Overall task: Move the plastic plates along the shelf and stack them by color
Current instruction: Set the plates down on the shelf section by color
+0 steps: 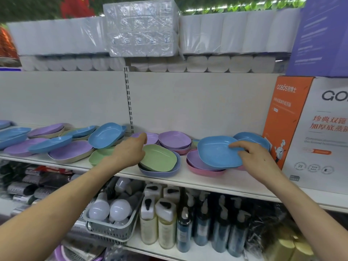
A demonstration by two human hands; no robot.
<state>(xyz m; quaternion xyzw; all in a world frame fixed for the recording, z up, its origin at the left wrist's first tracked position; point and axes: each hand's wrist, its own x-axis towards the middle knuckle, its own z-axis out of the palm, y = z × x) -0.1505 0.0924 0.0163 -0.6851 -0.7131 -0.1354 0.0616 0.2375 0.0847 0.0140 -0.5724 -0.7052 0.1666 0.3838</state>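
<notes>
My right hand (254,157) grips a blue plate (214,151) by its right rim and holds it tilted above a purple plate (193,159) lying in a pink one (205,171). Behind it stands another blue plate (252,138). My left hand (130,151) reaches over a green plate (160,157) that lies in a blue-grey plate (160,173); its fingers point toward a purple plate (152,137) at the back and hold nothing. A purple stack (175,140) sits mid-shelf. A second green plate (99,155) shows under my left wrist.
Mixed blue and purple plates (71,149) crowd the left of the white shelf (207,183). An orange-and-white box (301,129) blocks the right end. Wrapped paper rolls (143,29) fill the shelf above. Bottles (167,219) and a basket of bulbs (113,213) stand below.
</notes>
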